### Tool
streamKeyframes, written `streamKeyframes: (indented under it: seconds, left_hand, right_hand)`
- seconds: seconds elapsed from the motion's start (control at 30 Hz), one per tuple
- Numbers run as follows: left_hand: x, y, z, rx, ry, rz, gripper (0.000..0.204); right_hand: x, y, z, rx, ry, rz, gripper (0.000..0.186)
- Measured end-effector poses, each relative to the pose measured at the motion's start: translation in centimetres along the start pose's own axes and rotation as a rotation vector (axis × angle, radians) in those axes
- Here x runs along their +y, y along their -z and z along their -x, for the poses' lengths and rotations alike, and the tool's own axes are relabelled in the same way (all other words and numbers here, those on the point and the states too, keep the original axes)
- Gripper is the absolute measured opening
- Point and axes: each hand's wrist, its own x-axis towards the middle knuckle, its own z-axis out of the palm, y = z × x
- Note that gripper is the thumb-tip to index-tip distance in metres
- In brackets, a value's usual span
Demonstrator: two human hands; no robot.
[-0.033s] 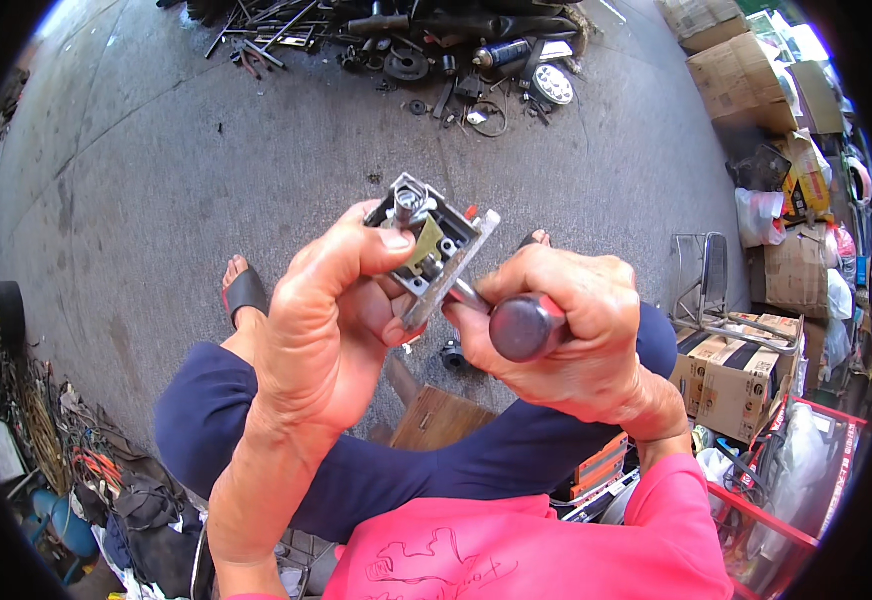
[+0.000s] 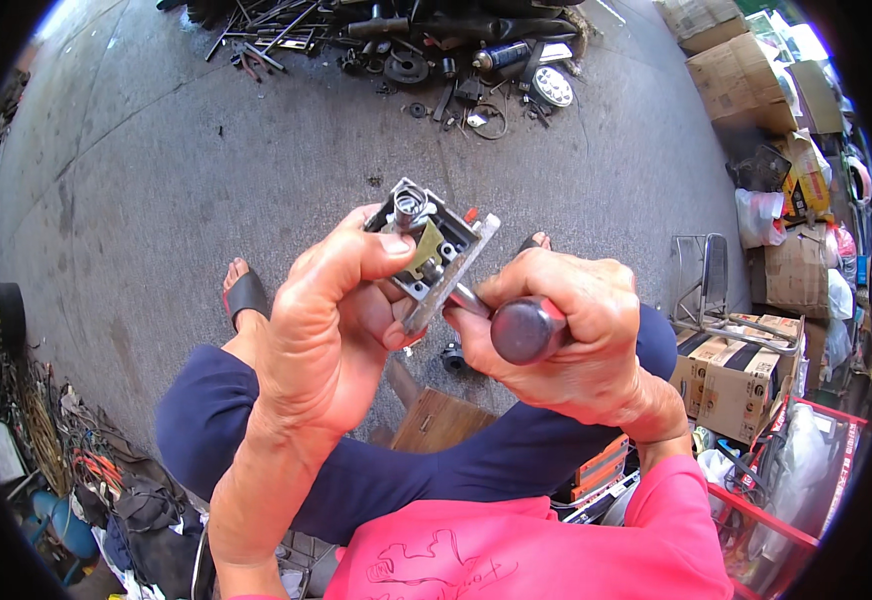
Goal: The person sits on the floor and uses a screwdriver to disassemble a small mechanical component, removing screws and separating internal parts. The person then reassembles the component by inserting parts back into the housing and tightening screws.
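Observation:
My left hand is shut on a small grey metal housing with a round fitting and a brass piece inside, held up in front of me with my thumb across its top. My right hand grips a screwdriver by its dark red rounded handle. The short metal shaft reaches left to the housing's lower edge, and its tip is hidden there. Both hands are close together above my knees in dark blue trousers.
I sit over a grey concrete floor. A heap of metal parts and tools lies at the far side. Cardboard boxes and a metal frame stand on the right, cables at lower left, and a wooden block below my hands.

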Motion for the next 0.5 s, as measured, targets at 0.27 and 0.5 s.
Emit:
streamKeyframes:
  seconds: [0.27,0.5]
  left_hand:
    - [-0.1,-0.2,0.2,0.05,-0.014,-0.041,0.026]
    - [0.0,-1.3,0.3,-0.022,0.07,-0.177,0.026]
  right_hand:
    - [0.1,1.3,-0.2,-0.123,-0.074,-0.082,0.021]
    - [-0.1,2.3,-0.9,0.091,-0.128,-0.173,0.021]
